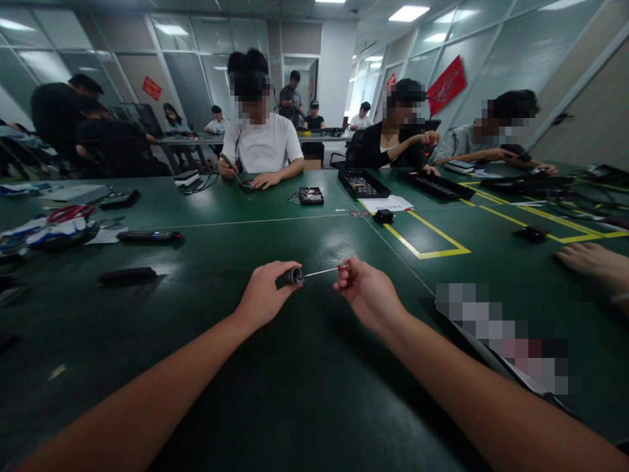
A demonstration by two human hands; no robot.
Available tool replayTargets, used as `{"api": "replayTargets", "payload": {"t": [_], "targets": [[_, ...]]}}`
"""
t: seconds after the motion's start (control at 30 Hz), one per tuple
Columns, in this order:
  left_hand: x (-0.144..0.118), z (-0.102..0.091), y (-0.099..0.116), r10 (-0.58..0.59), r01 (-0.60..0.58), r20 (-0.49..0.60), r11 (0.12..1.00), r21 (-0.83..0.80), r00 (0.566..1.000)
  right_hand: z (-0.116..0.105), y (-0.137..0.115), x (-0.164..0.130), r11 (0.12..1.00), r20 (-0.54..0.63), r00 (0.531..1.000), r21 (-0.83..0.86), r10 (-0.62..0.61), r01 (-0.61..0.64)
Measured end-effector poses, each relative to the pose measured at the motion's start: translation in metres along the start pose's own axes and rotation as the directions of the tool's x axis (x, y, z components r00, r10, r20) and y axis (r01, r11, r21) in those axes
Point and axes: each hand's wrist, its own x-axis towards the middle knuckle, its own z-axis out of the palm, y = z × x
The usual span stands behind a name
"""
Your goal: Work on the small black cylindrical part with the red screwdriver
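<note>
A short dark cylinder [295, 276] is held in my left hand [263, 292], its hollow end facing right. My right hand [371, 292] is closed on a thin screwdriver [323, 271] by its red handle. The metal shaft points left, and its tip is at the rim of the cylinder; whether it touches or goes inside, I cannot tell. Both hands are above the green table [275, 380], close together near its middle. My fingers hide much of the cylinder's body and of the screwdriver's handle.
To the left lie a black cylindrical tool [150, 236], a dark elongated piece [128, 276] and bundled cables [69, 214]. A co-worker's hand [592, 259] rests at right. Beyond are a black parts tray [362, 191], yellow tape [442, 253] and a person in white [270, 144].
</note>
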Motion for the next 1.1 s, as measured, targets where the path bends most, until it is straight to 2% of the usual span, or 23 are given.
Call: {"api": "replayTargets", "payload": {"t": [0.1, 0.27, 0.43, 0.53, 0.67, 0.77, 1.1], "targets": [[0.002, 0.000, -0.008, -0.048, 0.048, 0.007, 0.999, 0.007, 0.999, -0.002, 0.001, 0.003, 0.996, -0.046, 0.995, -0.016, -0.084, 0.083], [-0.001, 0.001, -0.009, -0.063, 0.062, 0.038, 0.998, 0.007, 0.997, 0.000, 0.005, -0.001, 0.951, -0.072, 0.964, -0.198, -0.256, 0.238], [-0.004, -0.001, -0.003, -0.052, 0.049, 0.084, 0.998, 0.042, 0.995, -0.001, 0.004, 0.000, 0.932, -0.084, 0.956, -0.261, -0.282, 0.252], [-0.007, -0.002, 0.002, -0.008, -0.009, 0.164, 0.995, 0.101, 0.986, -0.001, 0.000, -0.001, 0.930, -0.096, 0.946, -0.239, -0.310, 0.280], [-0.008, 0.000, 0.015, 0.082, -0.141, 0.338, 0.978, 0.152, 0.937, 0.001, -0.007, -0.006, 0.907, -0.096, 0.921, -0.238, -0.378, 0.348], [-0.004, 0.003, 0.027, 0.076, -0.172, 0.428, 0.967, 0.189, 0.901, 0.001, -0.010, -0.008, 0.892, -0.083, 0.908, -0.246, -0.410, 0.380], [0.017, 0.019, 0.056, -0.151, -0.128, 0.552, 0.892, 0.434, 0.820, -0.001, -0.009, -0.007, 0.880, -0.034, 0.902, -0.241, -0.430, 0.410]]}}
